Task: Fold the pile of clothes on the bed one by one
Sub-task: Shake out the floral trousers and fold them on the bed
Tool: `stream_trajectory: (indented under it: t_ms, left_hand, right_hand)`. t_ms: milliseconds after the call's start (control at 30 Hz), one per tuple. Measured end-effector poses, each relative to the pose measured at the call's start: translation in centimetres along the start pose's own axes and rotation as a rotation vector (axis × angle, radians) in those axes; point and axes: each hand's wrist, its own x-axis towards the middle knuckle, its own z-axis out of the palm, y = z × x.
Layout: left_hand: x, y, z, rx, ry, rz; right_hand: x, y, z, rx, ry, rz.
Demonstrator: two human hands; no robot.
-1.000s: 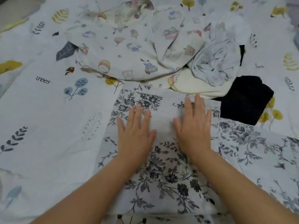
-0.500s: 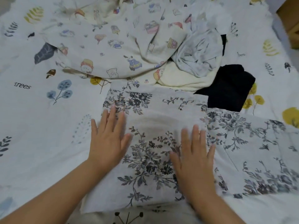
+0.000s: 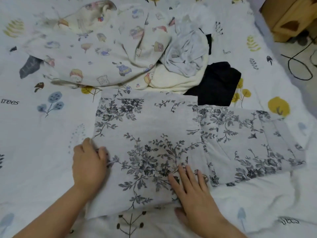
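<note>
We are looking down at a floral garment (image 3: 147,148), a thin, matte woven cloth printed with grey and black sprigs, lying flat on the bed sheet (image 3: 34,169) as a rough rectangle with a second panel reaching out to the right. Our left hand (image 3: 88,164) is sitting at the cloth's left edge, its fingers curling around that edge and gripping it, the thumb lying on top. Our right hand (image 3: 192,189) is lying flat on the lower right part of the front panel, fingers straight and slightly spread, pressing the fabric down where it is puckering a little.

Beyond the garment, the pile of clothes (image 3: 109,54) is lying in a heap: a soft cream piece with small cartoon prints, a crumpled pale grey piece (image 3: 187,54) and a dark, nearly black piece (image 3: 216,83) just touching the floral cloth's far edge. The sheet is white with leaf and tree motifs. At the top right a cardboard box (image 3: 289,16) and a black cable (image 3: 298,66) are showing beside the bed.
</note>
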Motion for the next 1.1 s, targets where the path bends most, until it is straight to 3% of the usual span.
stream_trajectory:
  t_ms: [133, 433, 633, 800, 967, 1100]
  left_hand:
    - [0.5, -0.3, 0.0, -0.038, -0.068, -0.075]
    - [0.2, -0.6, -2.8, 0.054, 0.032, 0.266]
    - [0.5, -5.3, -7.5, 0.138, 0.096, 0.231]
    - [-0.8, -10.8, -9.7, 0.252, 0.016, 0.123]
    - [-0.8, -10.0, -8.6, 0.31, -0.116, -0.017]
    - [-3.1, -8.1, -6.0, 0.408, -0.158, 0.187]
  right_hand:
    - [1.2, -0.4, -0.8, 0.004, 0.031, 0.019]
    - [1.2, -1.8, -2.8, 0.034, 0.145, -0.002]
    - [0.7, -8.2, -4.5, 0.1, 0.231, -0.059]
    - [0.9, -15.5, -3.6, 0.19, 0.105, -0.018]
    - [0.7, -16.2, -3.0, 0.255, 0.062, 0.015]
    - [2.0, -13.9, -3.7, 0.27, 0.054, 0.2]
